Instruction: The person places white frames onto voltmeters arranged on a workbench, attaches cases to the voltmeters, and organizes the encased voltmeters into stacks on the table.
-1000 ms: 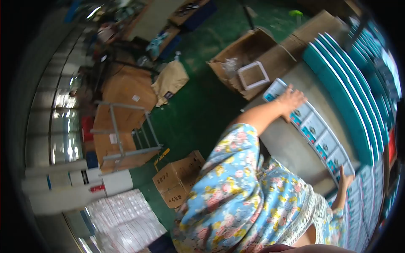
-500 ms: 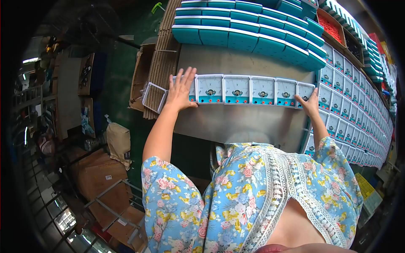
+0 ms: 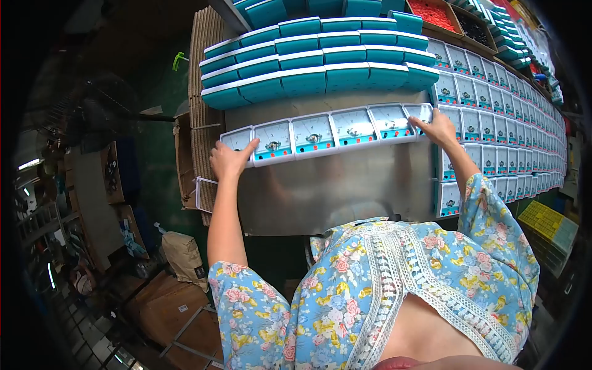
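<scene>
The left hand (image 3: 231, 160) is shifted to the near corner; the analog meter row (image 3: 313, 137) is grasped endwise by it and the right hand (image 3: 441, 129).

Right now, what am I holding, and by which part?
Row of white-framed units, held by both ends: left hand at one, right hand at the other.

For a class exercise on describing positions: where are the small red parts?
In the head view, the red parts lie at the upper right, just left of the black parts and above the grid of white-faced units.
</scene>
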The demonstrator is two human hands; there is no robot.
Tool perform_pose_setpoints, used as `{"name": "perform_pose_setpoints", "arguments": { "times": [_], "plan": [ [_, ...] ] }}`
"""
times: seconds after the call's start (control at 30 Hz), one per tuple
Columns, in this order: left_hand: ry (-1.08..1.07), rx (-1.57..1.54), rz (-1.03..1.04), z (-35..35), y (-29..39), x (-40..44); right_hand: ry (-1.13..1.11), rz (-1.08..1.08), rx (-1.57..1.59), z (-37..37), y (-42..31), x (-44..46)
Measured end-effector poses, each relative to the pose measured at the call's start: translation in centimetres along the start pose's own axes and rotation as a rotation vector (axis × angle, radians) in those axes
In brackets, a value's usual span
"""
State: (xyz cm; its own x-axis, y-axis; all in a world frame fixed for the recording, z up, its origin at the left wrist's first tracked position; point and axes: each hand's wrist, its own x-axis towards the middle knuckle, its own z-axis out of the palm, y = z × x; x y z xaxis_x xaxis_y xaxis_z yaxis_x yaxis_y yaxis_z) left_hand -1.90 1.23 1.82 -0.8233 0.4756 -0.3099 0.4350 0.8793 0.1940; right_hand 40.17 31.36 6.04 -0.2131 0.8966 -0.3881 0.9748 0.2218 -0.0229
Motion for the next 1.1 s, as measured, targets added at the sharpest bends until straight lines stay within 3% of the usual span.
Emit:
{"name": "perform_pose_setpoints", "arguments": {
  "times": [0.07, 0.13, 0.2, 0.27, 0.33, 0.47, 0.53, 0.57, 0.6, 0.67, 0.73, 0.77, 0.87, 1.0, 1.1],
  "plan": [
    [-0.173, -0.039, 0.014, -3.3, 1.4, 4.6, -0.013, 0.013, 0.038, -1.0, 1.0, 4.6],
    [-0.025, -0.122, 0.012, -4.6, 2.0, 7.6, -0.107, 0.054, 0.21, -3.2, 0.9, 7.2],
    [0.148, -0.262, 0.039, -3.9, 1.6, 9.4, 0.095, 0.008, 0.423, -2.0, 2.4, 9.9],
    [0.198, -0.429, 0.006, -2.5, 1.4, 10.6, -0.043, 0.053, 0.812, -3.6, 1.7, 7.8],
    [0.43, -0.656, 0.119, 0.0, 1.2, 10.7, -0.004, -0.056, 1.028, -3.2, 3.4, 6.5],
    [0.618, -0.782, 0.229, 1.7, 3.0, 3.5, 0.19, -0.256, 0.952, -3.2, 10.4, -1.1],
    [0.573, -0.709, 0.151, 4.8, 3.1, -1.0, 0.224, -0.273, 0.867, -1.8, 17.8, -4.0],
    [0.387, -0.854, 0.2, 6.3, 3.4, -4.0, 0.282, -0.202, 0.956, -1.3, 21.2, -5.7],
    [0.187, -0.993, 0.25, 7.9, 4.1, -7.3, 0.373, -0.105, 0.917, -0.6, 25.8, -6.7],
    [-0.145, -0.99, 0.325, 10.7, 5.6, -14.5, 0.538, 0.102, 0.836, 2.2, 36.4, -8.2],
    [-0.405, -0.97, 0.385, 13.3, 7.1, -20.2, 0.594, 0.469, 0.685, 4.3, 45.3, -10.3],
    [-0.483, -0.988, 0.379, 14.1, 8.2, -22.8, 0.496, 0.669, 0.537, 4.2, 48.4, -11.8],
    [-0.666, -0.976, 0.378, 17.0, 14.0, -28.9, 0.464, 0.916, 0.404, 4.9, 54.3, -14.1],
    [-0.697, -0.869, 0.412, 20.3, 23.0, -35.8, 0.48, 0.72, 0.371, 5.6, 59.2, -11.1],
    [-0.56, -0.648, 0.41, 22.0, 29.7, -39.5, 0.496, 0.445, 0.188, 6.0, 61.3, -8.2]
  ]
}}
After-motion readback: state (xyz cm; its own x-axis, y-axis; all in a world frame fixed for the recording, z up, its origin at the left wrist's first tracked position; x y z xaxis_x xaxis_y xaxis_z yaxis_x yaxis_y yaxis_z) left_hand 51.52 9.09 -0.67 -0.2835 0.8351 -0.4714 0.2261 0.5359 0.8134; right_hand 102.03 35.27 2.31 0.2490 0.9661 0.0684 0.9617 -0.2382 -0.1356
